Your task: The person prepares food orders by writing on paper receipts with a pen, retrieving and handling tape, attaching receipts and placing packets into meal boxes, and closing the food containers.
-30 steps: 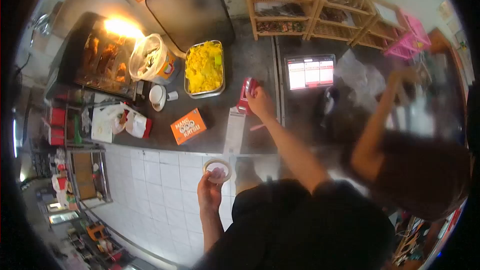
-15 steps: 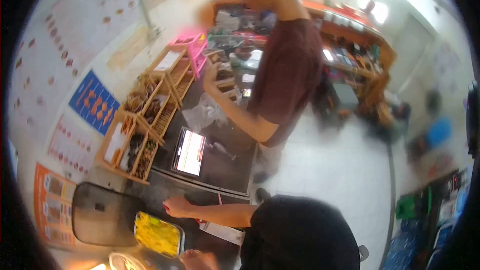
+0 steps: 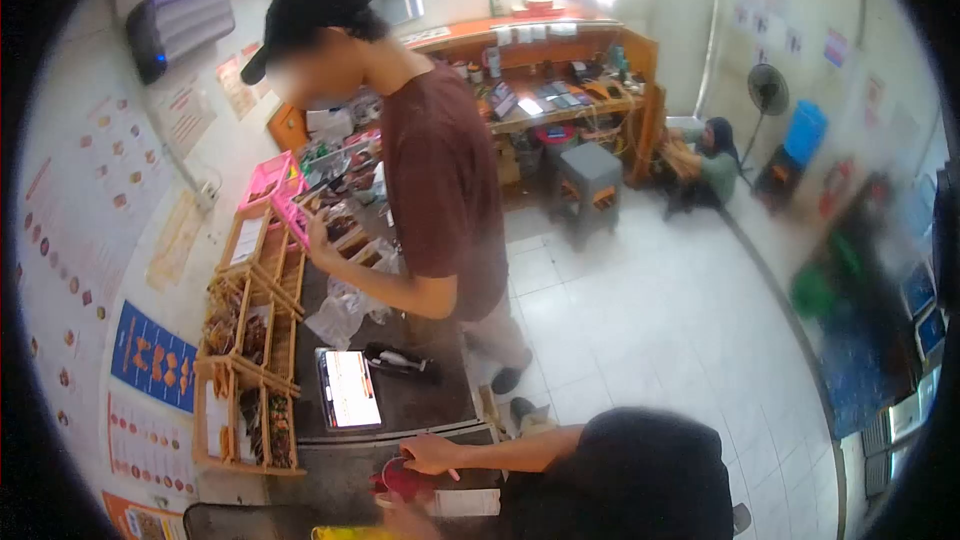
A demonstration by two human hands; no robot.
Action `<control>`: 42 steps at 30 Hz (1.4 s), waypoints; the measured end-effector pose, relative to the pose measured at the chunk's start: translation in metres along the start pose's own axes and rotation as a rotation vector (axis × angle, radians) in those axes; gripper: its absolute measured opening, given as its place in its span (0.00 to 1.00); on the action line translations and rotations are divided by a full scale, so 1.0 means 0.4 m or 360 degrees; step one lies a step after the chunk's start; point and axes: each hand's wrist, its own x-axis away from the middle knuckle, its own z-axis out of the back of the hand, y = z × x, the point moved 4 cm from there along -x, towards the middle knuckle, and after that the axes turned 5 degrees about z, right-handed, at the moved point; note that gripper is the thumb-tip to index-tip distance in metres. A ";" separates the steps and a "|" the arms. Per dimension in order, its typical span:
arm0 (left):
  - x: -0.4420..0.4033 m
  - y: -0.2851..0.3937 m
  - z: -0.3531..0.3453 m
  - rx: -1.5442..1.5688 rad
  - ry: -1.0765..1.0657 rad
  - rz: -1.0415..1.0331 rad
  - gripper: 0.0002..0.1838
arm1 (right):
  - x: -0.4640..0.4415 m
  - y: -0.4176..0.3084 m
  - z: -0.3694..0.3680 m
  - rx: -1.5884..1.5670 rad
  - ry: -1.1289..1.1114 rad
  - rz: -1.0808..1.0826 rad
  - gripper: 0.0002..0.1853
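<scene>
At the bottom of the head view, my right hand [image 3: 432, 453] reaches in from the black sleeve [image 3: 630, 470] and grips a red round thing [image 3: 403, 480] from above. I cannot make out its exact kind. My left hand [image 3: 405, 517], blurred and partly cut off, closes on the lower side of the same thing. Beneath my hands lies a white paper strip [image 3: 467, 502] on the dark counter. Yellow food [image 3: 345, 533] shows only as a sliver at the lower edge. A tablet [image 3: 350, 388] with a lit screen lies beyond my right hand.
Wooden racks [image 3: 250, 370] with packets line the wall side of the counter. Ahead, a co-worker in a brown shirt [image 3: 440, 180] has one hand at the goods beside a pink basket [image 3: 275, 180]. A grey stool [image 3: 590, 185] and a seated person [image 3: 710, 165] are farther off.
The view has swung up and right, leaving the yellow food tray mostly out of frame. My hands have come together on the red round thing. The co-worker stays at the counter.
</scene>
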 end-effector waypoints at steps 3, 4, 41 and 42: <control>0.036 0.130 -0.056 -0.0078 -0.0128 -0.0278 0.17 | 0.013 -0.002 0.055 -0.0004 0.0167 0.0025 0.19; 0.039 0.145 -0.064 -0.0101 -0.0156 -0.0318 0.18 | 0.022 -0.015 0.077 -0.0133 0.0206 -0.0006 0.21; 0.063 0.212 -0.189 -0.0391 0.0151 -0.0773 0.10 | 0.063 0.016 0.154 0.0138 0.0548 0.0130 0.18; 0.053 0.206 -0.185 -0.0394 0.0169 -0.0760 0.10 | 0.052 0.026 0.150 0.0096 0.0512 0.0073 0.20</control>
